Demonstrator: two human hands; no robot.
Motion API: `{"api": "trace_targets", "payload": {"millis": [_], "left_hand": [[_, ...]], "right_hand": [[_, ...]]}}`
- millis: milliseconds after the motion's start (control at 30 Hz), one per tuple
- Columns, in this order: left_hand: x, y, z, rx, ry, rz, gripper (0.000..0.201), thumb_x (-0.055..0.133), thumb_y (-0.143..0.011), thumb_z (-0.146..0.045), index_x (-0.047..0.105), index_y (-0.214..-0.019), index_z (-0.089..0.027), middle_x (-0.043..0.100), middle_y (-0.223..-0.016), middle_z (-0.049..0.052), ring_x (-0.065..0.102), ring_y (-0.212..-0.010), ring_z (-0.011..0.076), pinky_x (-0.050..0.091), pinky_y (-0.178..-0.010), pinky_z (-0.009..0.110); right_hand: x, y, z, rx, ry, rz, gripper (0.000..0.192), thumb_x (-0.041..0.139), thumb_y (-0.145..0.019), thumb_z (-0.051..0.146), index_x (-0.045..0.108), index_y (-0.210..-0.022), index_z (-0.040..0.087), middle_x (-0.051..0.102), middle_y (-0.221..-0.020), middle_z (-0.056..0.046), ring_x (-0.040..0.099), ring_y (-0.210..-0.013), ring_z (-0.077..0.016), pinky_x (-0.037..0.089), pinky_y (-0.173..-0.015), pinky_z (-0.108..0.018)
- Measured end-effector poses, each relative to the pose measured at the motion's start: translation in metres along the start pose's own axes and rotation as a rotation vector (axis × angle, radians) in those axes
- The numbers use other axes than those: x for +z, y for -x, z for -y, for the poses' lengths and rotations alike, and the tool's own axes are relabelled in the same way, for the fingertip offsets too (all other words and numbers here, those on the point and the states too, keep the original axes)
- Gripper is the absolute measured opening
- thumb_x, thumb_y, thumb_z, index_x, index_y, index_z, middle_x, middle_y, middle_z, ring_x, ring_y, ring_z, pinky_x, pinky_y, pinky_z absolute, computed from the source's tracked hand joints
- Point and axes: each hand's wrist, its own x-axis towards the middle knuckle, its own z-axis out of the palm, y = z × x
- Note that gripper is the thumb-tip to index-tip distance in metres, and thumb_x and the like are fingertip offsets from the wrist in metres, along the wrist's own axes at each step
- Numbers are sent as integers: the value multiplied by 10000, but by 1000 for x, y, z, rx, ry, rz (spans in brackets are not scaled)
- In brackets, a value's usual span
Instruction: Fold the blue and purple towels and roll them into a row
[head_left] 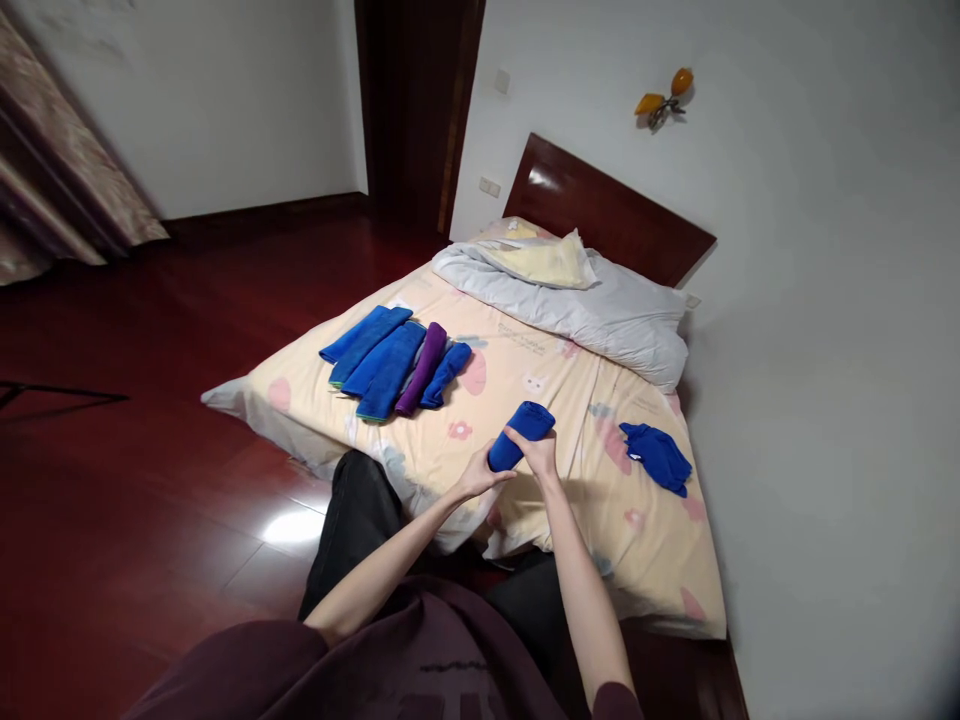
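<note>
Both hands meet on a rolled blue terry towel (520, 434), a short thick cylinder held just above the cream, flower-printed bedsheet (570, 390) near the foot edge of the mattress. The left hand (480, 478) cups the lower, nearer end of the roll, fingers curled round it; the right hand (536, 452) closes over the middle from the far side, thumb and fingers pressed against the cloth, so the roll is pinched between the two. Beyond the grip and to its left lies a row of finished rolls (390, 358), several blue ones with a single purple roll (422, 368) among them, side by side and touching. To the right of the grip, well apart, a loose, crumpled blue cloth (658, 455) lies on the sheet. Farther beyond, a bunched grey quilt (592, 305) and a pale yellow pillow (541, 260) sit against the dark wooden headboard (607, 210). As a judgement, the main risk is the roll loosening: the upper end stands free of either hand, and if the right hand's pressure eases, the outer layer could spring open. The soft mattress gives little firm backing, so setting the roll down carelessly might let it unwind or tumble toward the bed's edge and the red wooden floor (150, 420).
</note>
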Motion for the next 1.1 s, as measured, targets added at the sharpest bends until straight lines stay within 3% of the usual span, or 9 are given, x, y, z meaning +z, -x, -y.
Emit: {"api": "trace_targets", "payload": {"millis": [100,200,400,533,667,833,1100], "left_hand": [[-16,3,11,-109,-84,-150,584,859,-649,-343,671,-1163,-140,738,-947,77,693,-862,265,589,-810,422],[-44,-2,20,-170,-103,-258,497,832,-626,-269,686,-1077,-118,719,-827,63,685,-772,245,587,-714,372],[-113,-15,39,-167,-129,-302,456,772,-584,-154,664,-1022,-91,720,-846,70,659,-808,244,551,-708,325],[-141,-26,49,-171,-182,-338,311,732,-594,-123,646,-892,-107,709,-806,73,646,-799,245,520,-703,308],[-151,-40,51,-179,-241,-402,255,722,-618,-153,655,-862,-121,689,-753,47,646,-759,231,505,-688,295],[-152,-52,58,-191,-188,-493,426,751,-615,-214,700,-1024,-105,718,-796,56,668,-766,250,521,-675,311],[-163,-58,93,-185,-211,-475,433,764,-610,-203,705,-1030,-117,746,-877,73,689,-846,272,563,-757,349]], "right_hand": [[39,2,7,21,-86,12,398,912,-541,442,733,-723,137,774,-783,-104,713,-682,-234,591,-640,-334],[76,3,13,26,-115,44,396,906,-557,456,729,-704,133,768,-762,-97,709,-685,-230,589,-642,-326],[139,-10,7,34,-180,92,451,908,-574,474,771,-818,120,786,-851,-108,734,-762,-247,614,-700,-344],[172,-29,-6,14,-192,144,459,905,-591,463,770,-865,121,791,-908,-115,743,-790,-250,623,-732,-353],[194,-50,-17,-24,-149,143,495,897,-600,454,757,-938,121,790,-966,-121,748,-833,-247,625,-767,-354],[209,-69,-30,5,-27,127,571,909,-563,446,741,-995,113,790,-975,-128,751,-832,-252,623,-749,-348],[219,-75,-60,53,15,42,602,904,-551,430,710,-1034,129,785,-1003,-121,754,-869,-270,623,-778,-364]]}}
